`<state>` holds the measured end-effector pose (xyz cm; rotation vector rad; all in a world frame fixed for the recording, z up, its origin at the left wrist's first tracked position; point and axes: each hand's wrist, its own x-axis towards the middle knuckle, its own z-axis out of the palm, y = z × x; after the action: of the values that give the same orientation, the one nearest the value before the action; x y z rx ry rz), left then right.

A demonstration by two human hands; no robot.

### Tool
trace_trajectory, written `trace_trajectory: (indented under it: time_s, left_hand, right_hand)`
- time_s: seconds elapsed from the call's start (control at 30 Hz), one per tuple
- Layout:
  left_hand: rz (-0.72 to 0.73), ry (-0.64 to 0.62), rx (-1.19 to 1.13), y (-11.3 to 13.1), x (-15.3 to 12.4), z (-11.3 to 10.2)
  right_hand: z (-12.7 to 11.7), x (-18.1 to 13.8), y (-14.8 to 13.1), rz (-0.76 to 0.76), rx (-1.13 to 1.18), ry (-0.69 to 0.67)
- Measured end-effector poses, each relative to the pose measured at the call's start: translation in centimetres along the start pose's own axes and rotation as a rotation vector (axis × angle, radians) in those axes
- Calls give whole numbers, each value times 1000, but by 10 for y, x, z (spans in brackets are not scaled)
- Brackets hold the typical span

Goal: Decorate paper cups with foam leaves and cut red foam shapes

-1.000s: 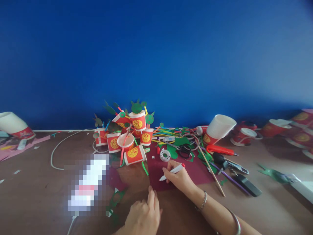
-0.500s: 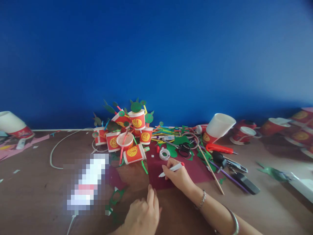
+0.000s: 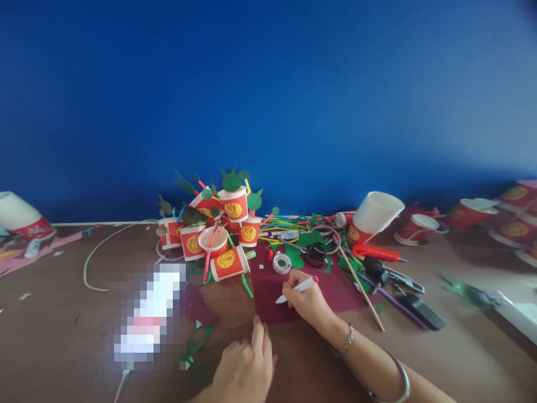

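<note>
A white marker with a red end (image 3: 307,284) is gripped in my right hand (image 3: 305,299), whose fingers close around it. Its tip points down and left over a dark red sheet of paper (image 3: 268,314). My left hand (image 3: 247,364) rests at the sheet's lower left corner, fingers stretched out and holding nothing. Just beyond my right hand lies a roll of tape (image 3: 282,263). Black-handled scissors (image 3: 315,255) lie on green paper scraps (image 3: 296,257) at the sheet's far side. Whether the marker tip touches the paper I cannot tell.
Red and white paper cups (image 3: 230,263) with straws and green cutouts are piled left of the sheet. A stack of cups (image 3: 373,219), a red utility knife (image 3: 377,253), a wooden stick (image 3: 361,290) and a black key fob (image 3: 423,311) are on the right. A blurred-out bright device (image 3: 151,313) lies left.
My right hand and the marker have shifted slightly right over the dark red sheet. My left hand stays in place. The whole view has moved a little.
</note>
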<state>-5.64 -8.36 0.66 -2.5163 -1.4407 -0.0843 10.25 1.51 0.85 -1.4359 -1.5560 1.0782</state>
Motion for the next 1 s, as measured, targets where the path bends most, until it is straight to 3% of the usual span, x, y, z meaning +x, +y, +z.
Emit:
trace_trajectory:
  time_s: [1.0]
  left_hand:
    - [-7,-14,-7,1,1,-1]
  right_hand:
    - [3,-3,-2,12,24,-84]
